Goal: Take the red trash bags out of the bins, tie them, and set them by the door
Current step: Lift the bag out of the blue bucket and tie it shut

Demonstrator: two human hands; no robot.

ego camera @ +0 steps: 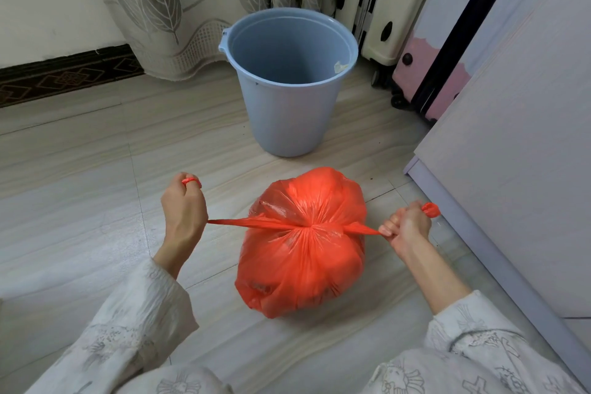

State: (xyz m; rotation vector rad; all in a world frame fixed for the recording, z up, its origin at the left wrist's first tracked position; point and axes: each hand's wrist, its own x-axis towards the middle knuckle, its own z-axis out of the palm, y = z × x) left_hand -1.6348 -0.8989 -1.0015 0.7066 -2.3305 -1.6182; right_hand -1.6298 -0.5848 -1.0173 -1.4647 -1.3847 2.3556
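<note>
The trash bag [303, 243] is bright orange-red, glossy and slightly see-through, with darker shapes showing at its lower edge. The bin [287, 80] is pale powder blue inside and out, with a small cream scrap stuck near its rim. The floor [80, 185] is light grey-beige with soft wood-like streaks. The curtain [179, 3] is off-white with large grey leaf prints and a fine lattice band near its hem. The skirting [64, 77] is dark brown with a lighter diamond pattern. One suitcase [383, 9] is cream, another [428, 80] pink with black trim. The cabinet [518, 121] is pale lilac-grey. The sleeves [128, 329] are white with faint grey drawings.
</note>
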